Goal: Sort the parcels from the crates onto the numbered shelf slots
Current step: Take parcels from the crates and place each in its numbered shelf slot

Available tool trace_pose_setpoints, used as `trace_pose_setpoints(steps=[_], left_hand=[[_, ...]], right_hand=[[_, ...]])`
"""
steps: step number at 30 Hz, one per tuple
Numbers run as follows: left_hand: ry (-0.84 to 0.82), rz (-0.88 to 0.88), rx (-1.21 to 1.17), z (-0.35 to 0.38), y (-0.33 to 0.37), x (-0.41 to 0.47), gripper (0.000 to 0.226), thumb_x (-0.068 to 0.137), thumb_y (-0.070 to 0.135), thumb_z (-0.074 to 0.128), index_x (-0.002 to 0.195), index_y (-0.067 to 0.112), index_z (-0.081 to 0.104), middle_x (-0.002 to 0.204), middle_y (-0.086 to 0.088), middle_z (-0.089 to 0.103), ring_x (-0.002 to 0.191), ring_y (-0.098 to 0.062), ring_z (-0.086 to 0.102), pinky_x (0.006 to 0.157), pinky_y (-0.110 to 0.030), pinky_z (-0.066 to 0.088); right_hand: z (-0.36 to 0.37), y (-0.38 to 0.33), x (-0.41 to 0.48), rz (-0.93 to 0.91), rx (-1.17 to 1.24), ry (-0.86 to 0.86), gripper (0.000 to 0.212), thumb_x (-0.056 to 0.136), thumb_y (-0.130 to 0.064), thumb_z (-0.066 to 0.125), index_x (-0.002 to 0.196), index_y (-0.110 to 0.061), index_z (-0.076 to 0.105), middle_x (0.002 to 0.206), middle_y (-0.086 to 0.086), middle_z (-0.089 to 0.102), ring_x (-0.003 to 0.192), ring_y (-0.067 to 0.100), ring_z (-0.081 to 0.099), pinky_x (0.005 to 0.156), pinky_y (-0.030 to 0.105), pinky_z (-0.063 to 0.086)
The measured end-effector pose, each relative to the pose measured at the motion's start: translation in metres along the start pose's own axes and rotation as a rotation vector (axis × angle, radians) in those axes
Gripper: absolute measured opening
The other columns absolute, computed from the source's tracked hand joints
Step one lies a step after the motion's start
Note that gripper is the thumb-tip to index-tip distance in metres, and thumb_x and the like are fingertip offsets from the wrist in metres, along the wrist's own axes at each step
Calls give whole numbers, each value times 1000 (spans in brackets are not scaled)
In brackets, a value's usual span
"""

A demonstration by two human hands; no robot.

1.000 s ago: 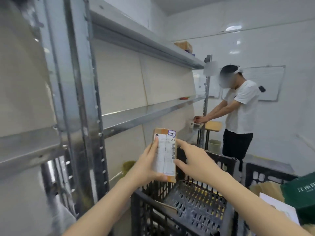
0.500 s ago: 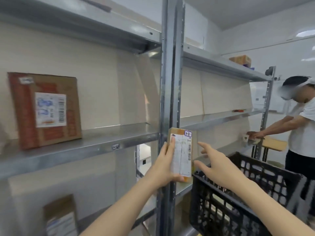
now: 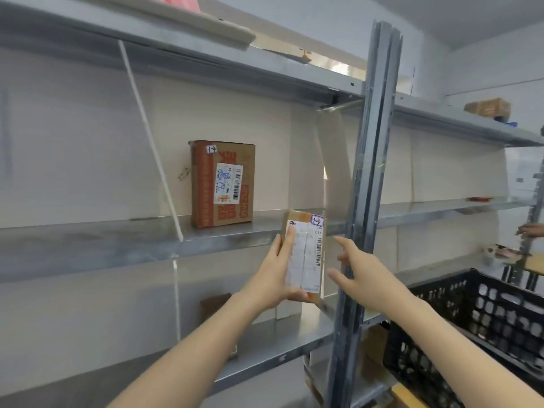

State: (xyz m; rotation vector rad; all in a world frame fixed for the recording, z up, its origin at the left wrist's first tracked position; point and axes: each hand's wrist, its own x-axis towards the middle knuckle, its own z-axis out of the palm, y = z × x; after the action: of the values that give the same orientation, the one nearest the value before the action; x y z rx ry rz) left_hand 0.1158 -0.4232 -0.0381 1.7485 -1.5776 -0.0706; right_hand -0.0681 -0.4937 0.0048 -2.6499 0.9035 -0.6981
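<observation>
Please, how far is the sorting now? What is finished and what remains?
Done: one box tagged 1-4 stands on the middle shelf. In hand: the left hand grips a parcel tagged 1-3, not yet set down; the right hand is open beside it. Left: placing this parcel; whether the crate holds more cannot be seen.

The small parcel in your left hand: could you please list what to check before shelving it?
1. Grip: left hand holds the small parcel securely: ok.
2. The parcel's tag reads 1-3: ok.
3. The right hand is free, off the parcel: ok.
4. Slot 1-3 is marked on the middle shelf: cannot tell.
5. Bare shelf space beside the box tagged 1-4: ok.
</observation>
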Motion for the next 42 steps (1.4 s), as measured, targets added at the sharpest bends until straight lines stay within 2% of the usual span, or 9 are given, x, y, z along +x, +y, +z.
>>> trace_pose_setpoints(steps=[5, 7, 12, 17, 21, 26, 36, 39, 42], left_hand=[[76, -12, 15, -37, 7, -39, 137, 67, 25, 88, 150, 33, -21, 161, 9, -5, 145, -10, 12, 106, -16, 16], [107, -33, 19, -49, 10, -58, 138, 67, 25, 88, 150, 33, -22, 160, 9, -2, 145, -10, 13, 104, -15, 16], [202, -76, 62, -86, 18, -119, 138, 64, 25, 89, 152, 32, -18, 160, 7, 3, 145, -8, 13, 109, -16, 14], [282, -147, 133, -145, 16, -192, 137, 64, 27, 89, 152, 36, -16, 161, 6, 3, 147, -10, 10, 120, -32, 17], [390, -192, 172, -192, 6, -240, 136, 64, 23, 90, 153, 33, -13, 158, 4, 11, 142, -8, 18, 116, -24, 19], [464, -200, 188, -245, -23, -271, 135, 67, 22, 88, 152, 32, -17, 159, 6, 7, 141, -5, 17, 103, -8, 14], [450, -196, 306, -357, -116, -282, 137, 66, 27, 89, 150, 38, -20, 156, 12, 6, 140, -16, 28, 107, -25, 29], [441, -190, 303, -372, -135, -275, 138, 67, 26, 88, 150, 36, -20, 155, 9, 9, 139, -19, 32, 110, -32, 32], [424, -183, 293, -382, -151, -266, 139, 64, 25, 90, 152, 33, -17, 155, 4, 14, 138, -18, 33, 109, -30, 32]], right_hand=[[-4, -35, -7, -97, -54, 17, 71, 96, -40, 54, 153, -25, 14, 142, 3, 51, 125, 19, 53, 103, 38, 47], [-3, -50, -15, -136, -71, 13, 70, 96, -40, 54, 152, -27, 15, 139, 1, 54, 123, 19, 54, 102, 38, 47], [9, -91, -40, -240, -60, 28, 69, 94, -44, 55, 152, -29, 18, 140, -1, 54, 125, 17, 53, 102, 37, 47], [21, -150, -61, -352, 4, -10, 64, 95, -41, 56, 150, -27, 26, 144, -2, 49, 130, 15, 48, 104, 34, 44], [34, -207, -71, -459, 29, -32, 60, 95, -40, 55, 148, -26, 30, 145, -3, 47, 131, 15, 47, 105, 36, 43], [57, -277, -61, -523, 55, -34, 61, 95, -43, 54, 149, -28, 29, 138, -1, 54, 125, 16, 52, 103, 37, 45], [115, -397, -2, -504, 59, 17, 61, 95, -41, 55, 148, -25, 29, 137, 2, 55, 126, 19, 50, 103, 37, 42], [128, -417, 13, -493, 57, 8, 62, 94, -41, 55, 148, -25, 28, 137, 2, 54, 126, 20, 50, 103, 37, 42], [139, -433, 31, -468, 38, 9, 62, 95, -41, 54, 149, -25, 27, 137, 4, 54, 126, 21, 50, 101, 39, 44]])
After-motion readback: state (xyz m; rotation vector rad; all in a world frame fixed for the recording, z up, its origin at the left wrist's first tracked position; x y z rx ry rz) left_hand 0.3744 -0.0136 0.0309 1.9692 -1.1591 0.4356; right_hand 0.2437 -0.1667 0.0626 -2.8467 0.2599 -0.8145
